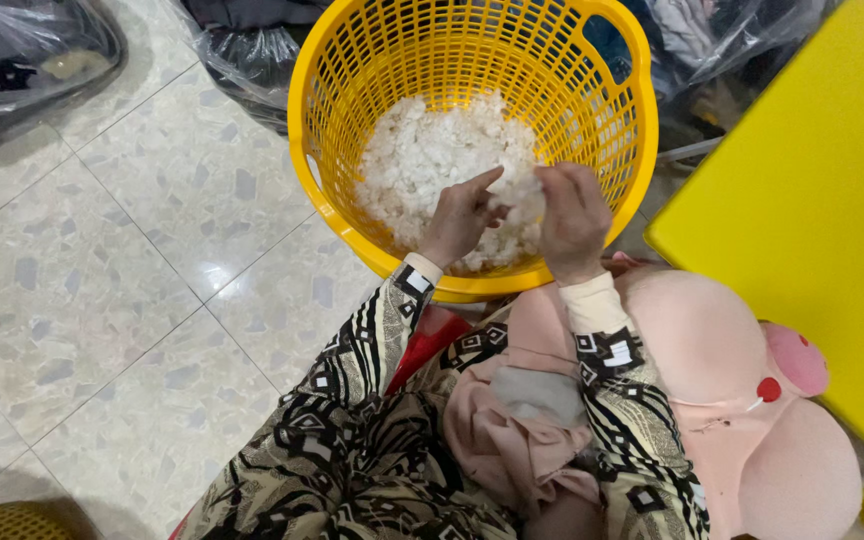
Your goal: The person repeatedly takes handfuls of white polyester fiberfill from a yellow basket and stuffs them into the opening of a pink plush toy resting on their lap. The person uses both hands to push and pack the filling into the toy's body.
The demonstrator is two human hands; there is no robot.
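Note:
A round yellow plastic basket (352,60) with slotted walls stands on the floor in front of me, part filled with white fluffy stuffing (422,150). My left hand (460,215) and my right hand (574,218) are over the basket's near side, both pinching one clump of the white stuffing (520,190) between them. A pink plush toy (722,380) with a red dot and darker pink patch lies on my lap under my right forearm. My sleeves are patterned black, white and tan.
Speckled pale floor tiles (102,280) spread to the left. A yellow tabletop (812,200) fills the right side. Clear plastic bags (32,50) with dark contents lie at the top left and behind the basket. A woven yellow item (12,522) shows at the bottom left.

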